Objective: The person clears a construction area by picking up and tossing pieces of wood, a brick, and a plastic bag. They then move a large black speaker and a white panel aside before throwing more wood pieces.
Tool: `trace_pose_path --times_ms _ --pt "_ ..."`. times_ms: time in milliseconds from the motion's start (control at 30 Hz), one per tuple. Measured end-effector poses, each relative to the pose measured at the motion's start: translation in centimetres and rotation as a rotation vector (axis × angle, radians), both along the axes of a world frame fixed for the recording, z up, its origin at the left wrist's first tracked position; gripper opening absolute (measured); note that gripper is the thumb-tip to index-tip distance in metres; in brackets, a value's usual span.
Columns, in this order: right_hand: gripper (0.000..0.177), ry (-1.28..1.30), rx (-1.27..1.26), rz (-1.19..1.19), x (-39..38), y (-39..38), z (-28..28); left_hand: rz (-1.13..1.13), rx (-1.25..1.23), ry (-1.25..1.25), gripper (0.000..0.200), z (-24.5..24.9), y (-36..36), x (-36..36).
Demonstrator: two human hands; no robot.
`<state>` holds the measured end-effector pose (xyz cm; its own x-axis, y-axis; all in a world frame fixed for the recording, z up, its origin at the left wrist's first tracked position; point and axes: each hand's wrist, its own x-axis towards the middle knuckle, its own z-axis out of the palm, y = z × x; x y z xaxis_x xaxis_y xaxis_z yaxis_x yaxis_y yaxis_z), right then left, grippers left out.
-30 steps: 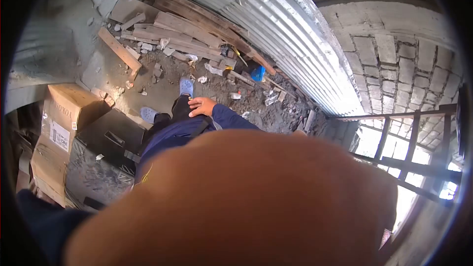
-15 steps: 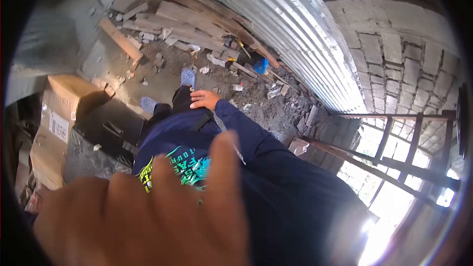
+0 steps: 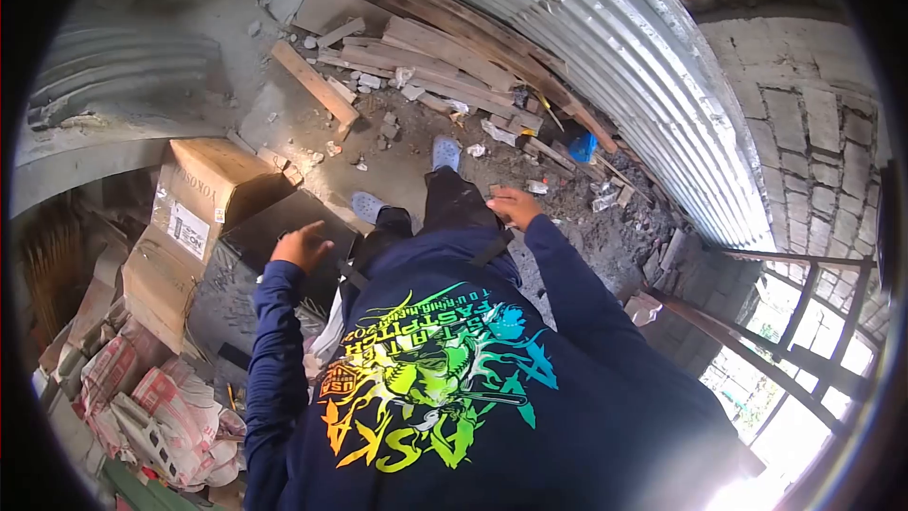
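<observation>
My left hand (image 3: 301, 247) hangs beside my left hip, over the dark board-like surface next to a cardboard box (image 3: 168, 273). Its fingers are spread and hold nothing visible. My right hand (image 3: 515, 207) is in front of my right thigh, with its fingers bent together. A tiny pale tip shows at those fingertips, too small to name. Between the hands are my dark trousers (image 3: 451, 201), a dark blue printed shirt (image 3: 426, 369) and light blue clogs (image 3: 445, 153) on the dirt floor.
Wooden planks (image 3: 435, 61) lie along the corrugated metal sheet (image 3: 653, 66). Rubble and a blue plastic piece (image 3: 583, 148) are strewn on the right. Crumpled red-and-white sacks (image 3: 170, 407) are piled at lower left. A wooden frame (image 3: 804, 350) stands by the bright opening.
My left hand has dropped from close before the camera to beside my hip. The view has shifted, so my body and the box sit farther right. My right hand stays near my thigh.
</observation>
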<state>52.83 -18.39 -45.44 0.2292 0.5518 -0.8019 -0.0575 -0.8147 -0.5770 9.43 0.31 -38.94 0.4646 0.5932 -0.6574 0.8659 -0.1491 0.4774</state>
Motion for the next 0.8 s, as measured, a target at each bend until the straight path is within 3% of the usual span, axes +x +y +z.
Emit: trace_pose_path --times_ms 100,200,300,400,467,533,667,733,800 --pt "0.054 -0.061 -0.032 0.014 4.0 -2.4 -3.8 0.143 -0.131 0.040 0.054 -3.8 -1.3 -1.2" --pt "0.048 -0.108 -0.198 0.003 6.4 -1.9 -4.1 0.285 -0.086 0.014 0.055 -7.4 -2.9 -2.6" --pt "0.040 -0.073 -0.215 -0.008 8.7 -1.7 -9.5 0.731 -0.334 -0.070 0.054 -9.6 -4.4 -3.5" --pt "0.034 0.018 -0.223 0.004 10.3 2.6 -11.5 0.914 -0.347 0.015 0.051 -7.4 -4.3 -1.1" --pt "0.034 -0.036 -0.165 0.155 10.8 6.9 -12.8 1.048 -0.374 0.010 0.048 -6.1 -3.6 1.7" --pt "0.036 -0.100 -0.062 0.198 11.2 11.1 -12.6 1.020 -0.404 0.051 0.048 -7.6 -2.5 3.9" --pt "0.038 0.021 0.039 0.204 12.7 17.0 -15.4 0.893 -0.193 -0.322 0.045 -15.2 -0.5 8.7" --pt "0.040 0.063 0.021 0.219 13.7 18.3 -18.0 1.092 -0.323 -0.359 0.043 -15.9 2.4 13.6" --pt "0.042 0.009 -0.089 0.271 14.3 18.6 -20.6 1.141 -0.292 -0.410 0.039 -19.7 3.7 16.3"
